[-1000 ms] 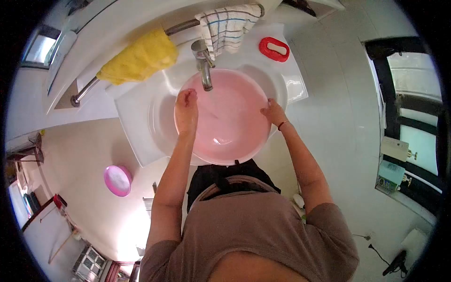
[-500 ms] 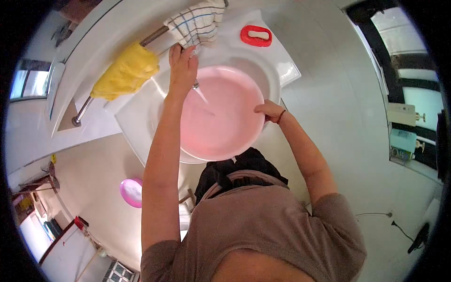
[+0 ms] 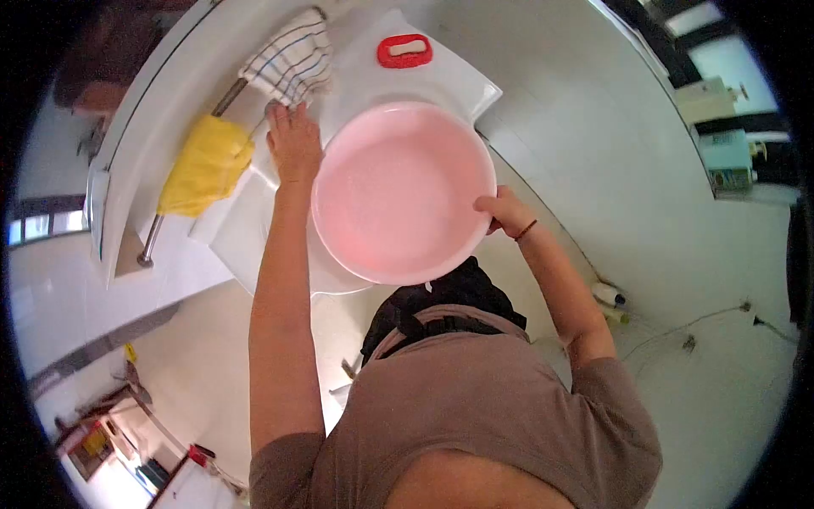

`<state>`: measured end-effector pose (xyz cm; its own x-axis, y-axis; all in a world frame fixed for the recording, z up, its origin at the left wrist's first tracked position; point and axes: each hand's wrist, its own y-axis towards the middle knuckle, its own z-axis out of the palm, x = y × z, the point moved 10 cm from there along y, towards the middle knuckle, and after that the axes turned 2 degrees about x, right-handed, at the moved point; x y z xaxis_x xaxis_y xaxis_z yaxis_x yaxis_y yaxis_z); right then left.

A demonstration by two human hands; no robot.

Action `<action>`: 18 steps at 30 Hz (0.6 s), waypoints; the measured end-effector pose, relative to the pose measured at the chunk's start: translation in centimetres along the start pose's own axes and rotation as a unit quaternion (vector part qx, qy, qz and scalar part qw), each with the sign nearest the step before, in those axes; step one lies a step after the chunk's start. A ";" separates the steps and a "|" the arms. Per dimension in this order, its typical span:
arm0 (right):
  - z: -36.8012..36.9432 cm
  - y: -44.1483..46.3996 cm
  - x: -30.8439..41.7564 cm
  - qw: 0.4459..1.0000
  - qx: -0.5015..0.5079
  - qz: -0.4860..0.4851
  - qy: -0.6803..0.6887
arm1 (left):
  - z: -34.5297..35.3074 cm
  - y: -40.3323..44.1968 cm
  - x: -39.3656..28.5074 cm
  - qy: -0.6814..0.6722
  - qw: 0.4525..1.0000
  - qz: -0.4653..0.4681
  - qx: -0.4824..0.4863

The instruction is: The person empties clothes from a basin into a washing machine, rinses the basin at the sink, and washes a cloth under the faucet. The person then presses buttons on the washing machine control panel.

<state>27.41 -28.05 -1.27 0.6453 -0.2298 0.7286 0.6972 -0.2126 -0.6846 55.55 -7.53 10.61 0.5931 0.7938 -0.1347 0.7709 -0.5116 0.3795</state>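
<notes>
A round pink basin (image 3: pixel 403 195) sits over the white sink (image 3: pixel 254 216), and its water level is hard to make out. On its right rim, my right hand (image 3: pixel 509 212) is closed, thumb on the inside and fingers underneath. My left hand (image 3: pixel 294 146) lies with fingers stretched out over the faucet, left of the basin and just below a checked towel (image 3: pixel 292 61). Only a bit of metal (image 3: pixel 272 109) shows by its fingertips; the rest of the faucet is covered. No water stream is visible.
A yellow cloth (image 3: pixel 206 168) hangs on a metal rail (image 3: pixel 153 236) at the left. Soap lies in a red dish (image 3: pixel 404 51) on the sink's far corner. Bottles (image 3: pixel 726 159) stand at the right, and a cord (image 3: pixel 687 324) runs along the right side.
Water ran from the faucet into the basin earlier; now no stream shows. The basin has shifted right relative to the sink, with my right hand still on its rim. The view has turned.
</notes>
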 end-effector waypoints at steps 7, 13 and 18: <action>-5.9 -7.1 -5.4 0.993 -0.085 -0.033 0.079 | 1.9 0.1 1.3 0.018 0.996 0.088 -0.014; -12.1 -12.9 -15.1 0.953 -0.159 -0.065 0.249 | -2.0 -5.6 -4.0 -0.247 0.961 -0.040 -0.120; -14.8 -24.0 -26.7 0.902 -0.269 -0.100 0.323 | -0.2 -13.6 -16.2 -0.399 0.911 -0.100 0.005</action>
<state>-11.12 -30.86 -4.62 0.0865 -0.6044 0.7920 0.4145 -0.7011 -0.5803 35.43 -13.34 7.79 0.4167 0.3812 -0.8253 0.8822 -0.3886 0.2660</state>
